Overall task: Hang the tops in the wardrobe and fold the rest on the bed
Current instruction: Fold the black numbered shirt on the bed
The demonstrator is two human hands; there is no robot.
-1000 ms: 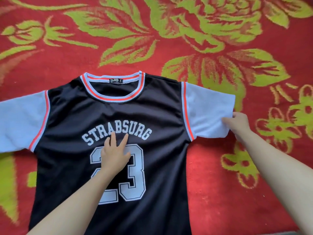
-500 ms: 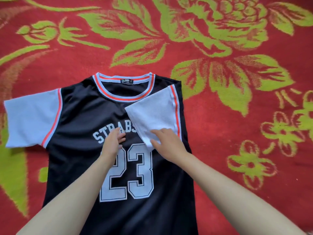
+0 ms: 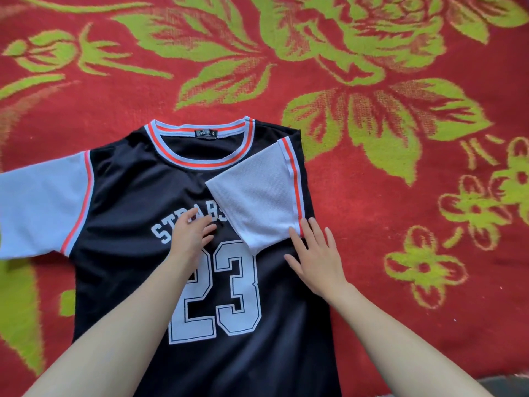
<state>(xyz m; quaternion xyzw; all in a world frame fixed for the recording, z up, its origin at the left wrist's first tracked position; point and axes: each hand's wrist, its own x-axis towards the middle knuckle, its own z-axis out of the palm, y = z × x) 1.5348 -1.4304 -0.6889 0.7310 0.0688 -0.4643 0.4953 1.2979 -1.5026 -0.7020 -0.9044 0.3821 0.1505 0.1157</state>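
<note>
A black jersey [image 3: 128, 213] with white sleeves, orange trim and a white "23" lies face up on the bed. Its right sleeve [image 3: 257, 204] is folded inward over the chest and covers the end of the lettering. The left sleeve [image 3: 40, 210] lies spread out flat. My left hand [image 3: 190, 236] rests with straight fingers on the chest lettering above the number. My right hand [image 3: 317, 253] lies flat with spread fingers on the jersey's right side, fingertips at the lower edge of the folded sleeve. Neither hand grips anything.
The red bedspread [image 3: 400, 282] with green flower patterns fills the whole view around the jersey. A sliver of a grey surface [image 3: 503, 382] shows at the bottom right corner.
My right hand carried the right sleeve inward over the chest, let it go and now lies flat beside it. My left hand stayed on the chest, fingers now spread.
</note>
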